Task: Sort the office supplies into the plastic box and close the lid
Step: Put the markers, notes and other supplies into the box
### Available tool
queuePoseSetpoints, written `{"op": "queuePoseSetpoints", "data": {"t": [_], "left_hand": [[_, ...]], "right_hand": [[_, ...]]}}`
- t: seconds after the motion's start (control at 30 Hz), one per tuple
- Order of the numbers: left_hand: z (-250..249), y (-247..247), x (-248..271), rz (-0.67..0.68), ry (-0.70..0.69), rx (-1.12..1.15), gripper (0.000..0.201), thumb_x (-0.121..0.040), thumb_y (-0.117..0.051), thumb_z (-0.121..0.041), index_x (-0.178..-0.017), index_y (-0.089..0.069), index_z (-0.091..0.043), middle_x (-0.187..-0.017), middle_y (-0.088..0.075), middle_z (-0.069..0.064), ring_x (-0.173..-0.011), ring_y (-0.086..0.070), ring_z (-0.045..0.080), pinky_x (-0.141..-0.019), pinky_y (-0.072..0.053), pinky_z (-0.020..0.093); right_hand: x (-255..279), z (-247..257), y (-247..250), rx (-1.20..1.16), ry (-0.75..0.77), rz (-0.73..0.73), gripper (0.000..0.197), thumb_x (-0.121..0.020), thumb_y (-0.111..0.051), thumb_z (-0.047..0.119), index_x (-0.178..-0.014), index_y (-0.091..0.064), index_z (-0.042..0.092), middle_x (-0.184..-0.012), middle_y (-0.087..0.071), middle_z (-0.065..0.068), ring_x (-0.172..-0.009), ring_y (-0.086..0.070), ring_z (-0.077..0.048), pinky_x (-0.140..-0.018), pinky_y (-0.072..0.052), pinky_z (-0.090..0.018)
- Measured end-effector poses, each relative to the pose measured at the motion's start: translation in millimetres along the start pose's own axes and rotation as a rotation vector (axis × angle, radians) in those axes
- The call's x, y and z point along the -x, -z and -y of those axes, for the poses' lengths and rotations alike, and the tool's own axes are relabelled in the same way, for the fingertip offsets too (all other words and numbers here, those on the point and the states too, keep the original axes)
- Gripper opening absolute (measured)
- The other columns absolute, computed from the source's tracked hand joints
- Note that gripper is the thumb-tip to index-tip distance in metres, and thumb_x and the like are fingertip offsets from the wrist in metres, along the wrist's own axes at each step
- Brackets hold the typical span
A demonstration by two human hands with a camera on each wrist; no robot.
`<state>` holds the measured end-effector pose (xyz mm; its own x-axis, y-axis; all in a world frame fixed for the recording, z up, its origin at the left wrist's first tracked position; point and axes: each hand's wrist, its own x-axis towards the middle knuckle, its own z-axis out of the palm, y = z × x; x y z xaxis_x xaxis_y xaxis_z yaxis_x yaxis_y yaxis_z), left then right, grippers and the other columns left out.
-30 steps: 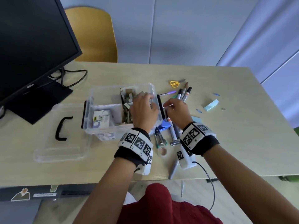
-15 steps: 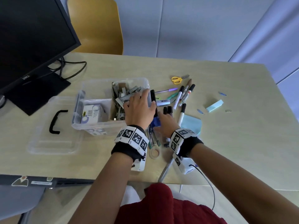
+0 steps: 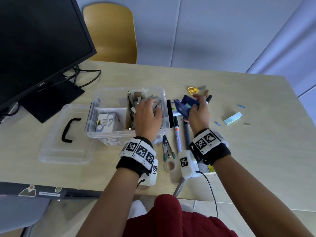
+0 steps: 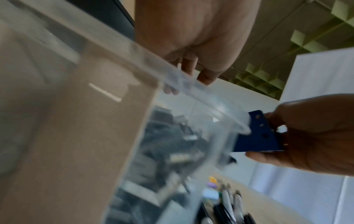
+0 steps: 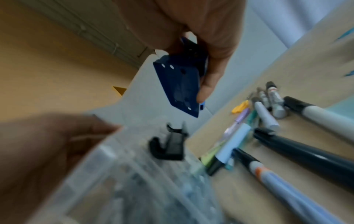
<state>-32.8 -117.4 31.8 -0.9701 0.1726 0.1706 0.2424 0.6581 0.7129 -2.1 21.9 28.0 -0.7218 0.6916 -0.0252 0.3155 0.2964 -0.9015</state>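
Note:
The clear plastic box (image 3: 111, 135) stands open at mid-table, with a white carton (image 3: 106, 120) in its left part and grey pieces in its right part. My left hand (image 3: 150, 108) lies over that right part, fingers (image 4: 191, 66) bent down past the rim onto the pieces. Just right of the box and above the table, my right hand (image 3: 195, 101) grips a dark blue stapler (image 3: 185, 106), also visible in the wrist views (image 4: 256, 136) (image 5: 178, 81). The lid (image 3: 54, 151) with its black handle (image 3: 68, 130) lies flat to the left of the box.
Markers (image 3: 177, 132), a staple remover (image 3: 167, 149) and a tape roll (image 3: 169, 165) lie between my wrists. Yellow scissors (image 3: 193, 89), a pale blue note pad (image 3: 233, 118) and paper clips (image 3: 217, 123) are further right. A monitor (image 3: 34, 48) stands at the back left.
My right hand went down among the pens, took the blue stapler and lifted it up beside the box. The left hand stayed on the box's right part.

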Motion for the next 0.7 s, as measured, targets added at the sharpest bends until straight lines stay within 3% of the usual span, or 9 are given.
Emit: {"op": "queuePoseSetpoints", "data": {"t": [0.1, 0.17, 0.23, 0.33, 0.47, 0.57, 0.7], "left_hand": [[16.6, 32.5, -1.2, -0.149, 0.080, -0.019, 0.021, -0.093, -0.046, -0.012, -0.108, -0.061, -0.008, -0.113, -0.055, 0.008, -0.111, -0.047, 0.022, -0.091, -0.034, 0.029], [32.8, 59.4, -3.0, -0.219, 0.156, -0.060, 0.021, -0.092, -0.045, -0.008, -0.105, -0.061, -0.008, -0.114, -0.054, 0.010, -0.112, -0.046, 0.024, -0.092, -0.032, 0.031], [50.0, 83.9, -3.5, -0.218, 0.236, -0.147, 0.024, -0.091, -0.046, -0.008, -0.109, -0.061, -0.012, -0.121, -0.050, 0.009, -0.118, -0.041, 0.026, -0.094, -0.032, 0.035], [70.3, 107.4, -2.9, -0.134, 0.304, -0.219, 0.030, -0.089, -0.048, -0.007, -0.116, -0.059, -0.016, -0.129, -0.043, 0.009, -0.122, -0.035, 0.028, -0.096, -0.031, 0.040], [87.8, 114.6, -1.1, 0.010, 0.263, -0.192, 0.031, -0.088, -0.054, -0.017, -0.119, -0.059, -0.019, -0.131, -0.039, 0.008, -0.124, -0.031, 0.027, -0.098, -0.030, 0.039], [93.2, 114.0, 2.0, 0.113, 0.208, -0.222, 0.041, -0.082, -0.064, -0.026, -0.122, -0.056, -0.024, -0.135, -0.032, 0.006, -0.127, -0.027, 0.026, -0.100, -0.028, 0.039], [96.5, 112.5, -0.6, 0.198, 0.166, -0.248, 0.045, -0.080, -0.068, -0.026, -0.122, -0.055, -0.029, -0.140, -0.022, 0.004, -0.128, -0.025, 0.028, -0.100, -0.031, 0.041]], "right_hand": [[13.3, 28.7, -2.7, -0.203, 0.084, -0.033, 0.038, -0.089, -0.029, 0.001, -0.111, -0.053, 0.019, -0.094, -0.058, 0.010, -0.082, -0.060, -0.025, -0.075, -0.054, -0.044], [24.5, 49.4, -8.1, -0.372, 0.040, 0.041, 0.029, -0.094, -0.030, 0.003, -0.104, -0.053, 0.017, -0.091, -0.053, 0.014, -0.078, -0.061, -0.016, -0.064, -0.056, -0.041], [38.0, 69.3, -17.7, -0.522, -0.037, 0.204, 0.016, -0.098, -0.036, 0.014, -0.093, -0.049, 0.020, -0.093, -0.055, 0.004, -0.078, -0.061, -0.018, -0.054, -0.054, -0.033], [61.2, 89.5, -39.1, -0.624, -0.160, 0.424, 0.011, -0.092, -0.054, 0.023, -0.084, -0.046, 0.023, -0.104, -0.055, -0.008, -0.081, -0.061, -0.021, -0.053, -0.053, -0.031], [86.3, 93.6, -69.6, -0.444, -0.100, 0.526, 0.028, -0.084, -0.058, 0.002, -0.088, -0.045, 0.026, -0.113, -0.050, -0.007, -0.091, -0.059, -0.027, -0.060, -0.057, -0.036], [95.2, 95.9, -82.3, -0.158, 0.015, 0.473, 0.022, -0.084, -0.057, 0.011, -0.103, -0.048, 0.018, -0.100, -0.051, -0.001, -0.080, -0.060, -0.022, -0.055, -0.057, -0.034], [95.9, 97.6, -90.2, 0.197, 0.118, 0.414, 0.030, -0.081, -0.054, 0.023, -0.105, -0.050, 0.006, -0.087, -0.060, -0.010, -0.074, -0.062, -0.034, -0.064, -0.056, -0.046]]}}
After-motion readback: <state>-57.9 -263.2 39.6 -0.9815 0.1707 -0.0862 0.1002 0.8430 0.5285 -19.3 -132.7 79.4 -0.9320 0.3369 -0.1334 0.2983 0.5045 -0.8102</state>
